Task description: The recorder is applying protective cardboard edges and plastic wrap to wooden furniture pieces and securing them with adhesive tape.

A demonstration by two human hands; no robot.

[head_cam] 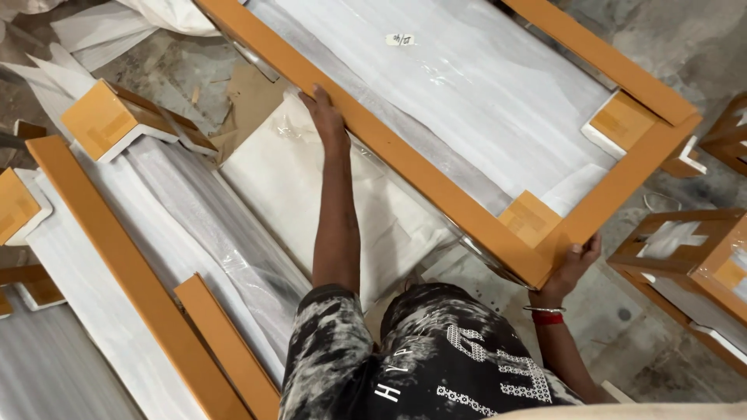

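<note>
Two hands show: the left hand (327, 117) and the right hand (572, 264). One wrapped panel (482, 101) carries cardboard edge strips on three visible sides. Two cardboard corner caps sit on it, one (529, 219) near the right hand and one (622, 120) at its right corner. One more wrapped panel (117, 264) lies on the floor at the left with two loose cardboard strips, a long one (117, 272) and a short one (226, 342). One capped corner block (105, 120) lies beside it. One red bangle (547, 316) circles the right wrist.
</note>
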